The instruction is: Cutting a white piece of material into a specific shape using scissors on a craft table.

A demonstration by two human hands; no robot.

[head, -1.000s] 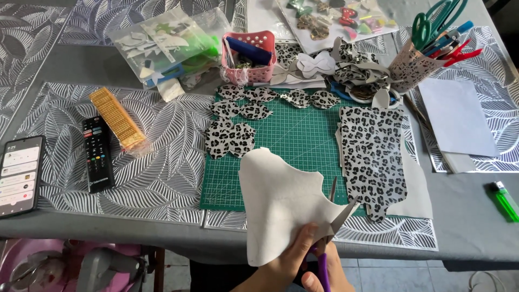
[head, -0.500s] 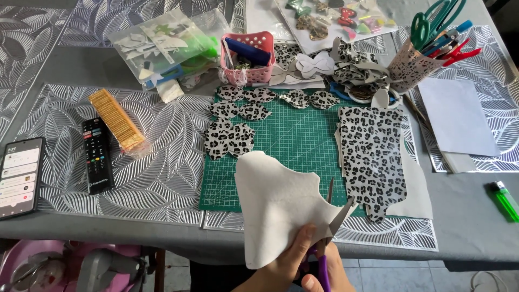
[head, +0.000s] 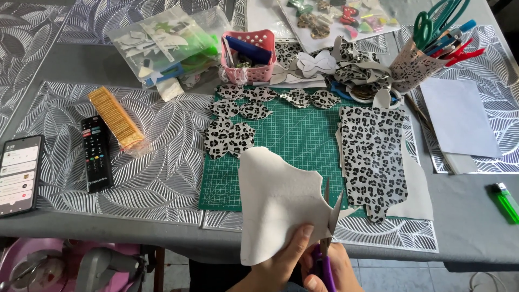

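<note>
The left hand (head: 281, 265) pinches with thumb and fingers the lower edge of a white, irregular sheet of fabric (head: 278, 203), which hangs over the near edge of the grey table (head: 476, 227). The right hand (head: 335, 270) is closed around the purple handles of the scissors (head: 328, 227), whose blades stand open at the sheet's right edge. The sheet partly covers the near edge of the green cutting mat (head: 303, 135), where a leopard-print sheet (head: 373, 157) lies on the right.

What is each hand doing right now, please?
Left hand: closed on the pale sheet, pinching its lower edge.
Right hand: closed on the purple-handled scissors, blades open at the sheet's edge.
</note>
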